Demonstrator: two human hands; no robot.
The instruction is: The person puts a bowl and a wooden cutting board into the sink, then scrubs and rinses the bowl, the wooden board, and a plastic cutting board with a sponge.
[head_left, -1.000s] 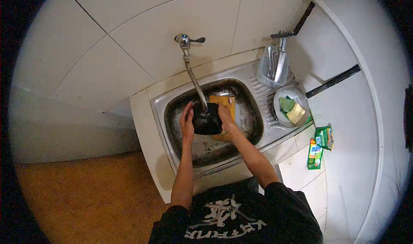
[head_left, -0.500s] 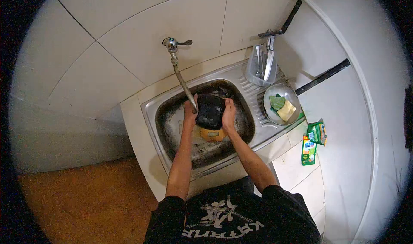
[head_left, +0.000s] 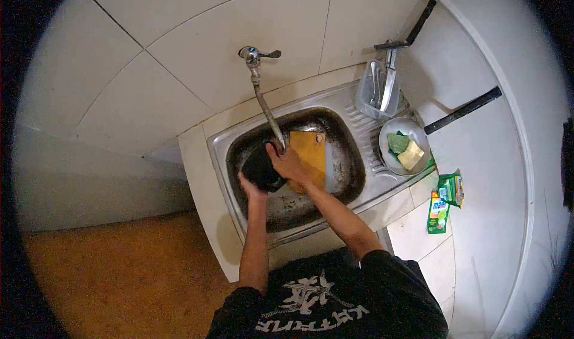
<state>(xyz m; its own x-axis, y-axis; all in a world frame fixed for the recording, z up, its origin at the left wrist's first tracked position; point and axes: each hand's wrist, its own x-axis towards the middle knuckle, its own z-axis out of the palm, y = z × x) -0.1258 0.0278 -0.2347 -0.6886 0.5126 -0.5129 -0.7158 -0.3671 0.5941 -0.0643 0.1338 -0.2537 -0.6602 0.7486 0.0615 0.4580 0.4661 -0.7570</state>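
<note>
Over the metal sink [head_left: 290,222], a black container [head_left: 258,168] is held tilted between both hands, close below the faucet spout [head_left: 270,119]. My left hand [head_left: 252,189] grips its lower left side. On its upper right edge lies my right hand [head_left: 288,162], fingers bent over the rim beside the spout's end. A yellow cutting board [head_left: 310,153] with a small hole near its top lies in the sink, just right of the container and partly under my right hand.
Right of the sink, a metal bowl [head_left: 390,128] holds a green sponge [head_left: 397,143] and a yellow block [head_left: 411,156]. Behind it stands a clear container [head_left: 362,103] with knives and cutlery. Green packets [head_left: 438,212] lie on the tiled counter. The faucet handle [head_left: 270,54] juts from the wall.
Both hands have moved the black container left and tilted it. My right hand has shifted onto its upper edge. More of the yellow cutting board shows.
</note>
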